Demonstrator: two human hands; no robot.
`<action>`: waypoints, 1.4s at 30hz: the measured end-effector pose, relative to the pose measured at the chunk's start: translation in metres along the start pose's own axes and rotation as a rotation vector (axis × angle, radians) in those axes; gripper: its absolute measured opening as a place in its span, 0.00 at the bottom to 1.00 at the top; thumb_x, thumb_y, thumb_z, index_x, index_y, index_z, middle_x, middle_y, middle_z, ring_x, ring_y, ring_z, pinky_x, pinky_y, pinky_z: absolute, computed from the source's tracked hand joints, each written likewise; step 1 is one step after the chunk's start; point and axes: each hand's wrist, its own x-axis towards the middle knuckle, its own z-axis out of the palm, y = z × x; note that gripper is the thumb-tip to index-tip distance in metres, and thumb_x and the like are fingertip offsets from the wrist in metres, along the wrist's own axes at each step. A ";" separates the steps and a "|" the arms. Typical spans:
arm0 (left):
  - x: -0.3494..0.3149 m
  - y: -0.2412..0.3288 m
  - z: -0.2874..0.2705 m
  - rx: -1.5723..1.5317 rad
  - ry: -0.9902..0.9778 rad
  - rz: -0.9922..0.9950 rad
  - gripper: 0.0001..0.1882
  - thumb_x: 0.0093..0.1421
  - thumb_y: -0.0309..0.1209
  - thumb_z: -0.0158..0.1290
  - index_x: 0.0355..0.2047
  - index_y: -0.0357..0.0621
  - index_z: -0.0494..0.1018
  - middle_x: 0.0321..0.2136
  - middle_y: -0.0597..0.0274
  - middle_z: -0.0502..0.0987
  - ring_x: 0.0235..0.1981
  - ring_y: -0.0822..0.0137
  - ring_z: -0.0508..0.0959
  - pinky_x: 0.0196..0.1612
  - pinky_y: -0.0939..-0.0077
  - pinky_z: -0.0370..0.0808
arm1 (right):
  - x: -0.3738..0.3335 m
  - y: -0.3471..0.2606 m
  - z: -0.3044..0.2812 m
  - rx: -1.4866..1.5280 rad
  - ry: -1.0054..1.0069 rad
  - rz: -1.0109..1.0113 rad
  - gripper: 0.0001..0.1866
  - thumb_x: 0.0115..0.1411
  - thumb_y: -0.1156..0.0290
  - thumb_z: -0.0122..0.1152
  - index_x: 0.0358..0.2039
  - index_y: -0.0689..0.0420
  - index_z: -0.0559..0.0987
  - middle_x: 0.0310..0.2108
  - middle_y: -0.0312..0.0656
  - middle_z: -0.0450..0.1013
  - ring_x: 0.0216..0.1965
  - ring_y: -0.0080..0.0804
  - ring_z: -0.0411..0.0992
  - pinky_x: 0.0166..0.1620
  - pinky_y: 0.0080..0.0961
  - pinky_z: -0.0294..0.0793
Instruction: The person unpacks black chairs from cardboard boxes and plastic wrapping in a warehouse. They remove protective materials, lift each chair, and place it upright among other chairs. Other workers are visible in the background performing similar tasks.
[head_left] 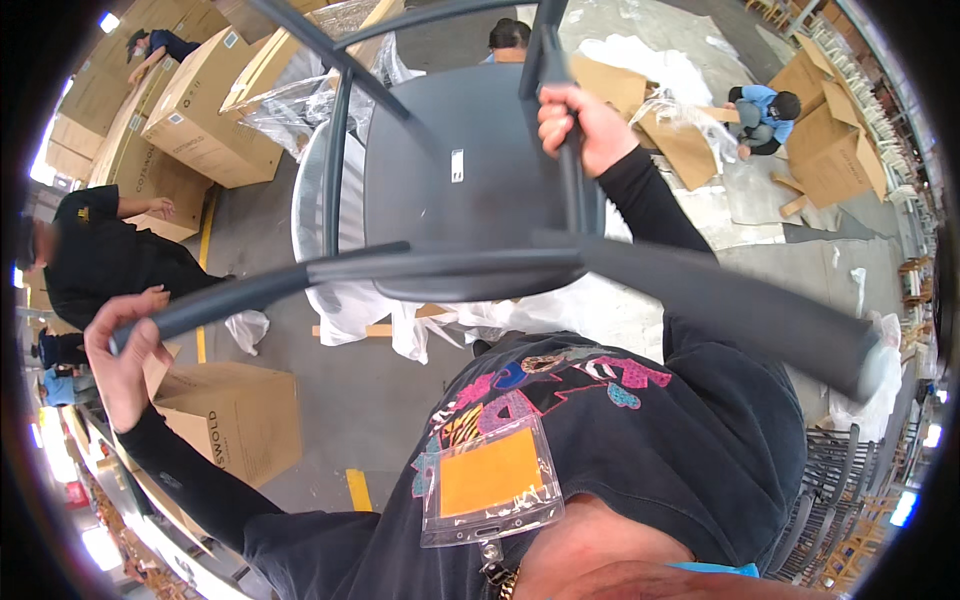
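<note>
A dark grey chair (pixel 420 215) is held up in front of me, its broad seat panel bearing a small white label. My left hand (pixel 125 350) is closed round the end of one of its bars, low at the left. Higher up and to the right, my right hand (pixel 590 128) grips an upright bar beside the seat. A thick leg of the chair, smeared by motion, sticks out toward the lower right. Behind the chair is a round surface wrapped in white plastic film (pixel 345 310), partly hidden.
Large cardboard boxes (pixel 210 110) stand at the upper left, another box (pixel 240 415) at the lower left. A person in black (pixel 100 250) is at the left; a person in blue (pixel 765 110) crouches by opened cartons (pixel 830 140). Dark chairs (pixel 830 490) stack at the lower right.
</note>
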 end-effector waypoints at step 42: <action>-0.089 0.604 0.783 -1.106 -1.336 0.708 0.11 0.52 0.15 0.53 0.29 0.41 0.62 0.19 0.65 0.64 0.12 0.73 0.66 0.16 0.80 0.65 | -0.710 0.080 -0.327 -0.011 2.221 -1.699 0.08 0.58 0.75 0.53 0.23 0.63 0.72 0.17 0.39 0.67 0.17 0.25 0.63 0.23 0.23 0.65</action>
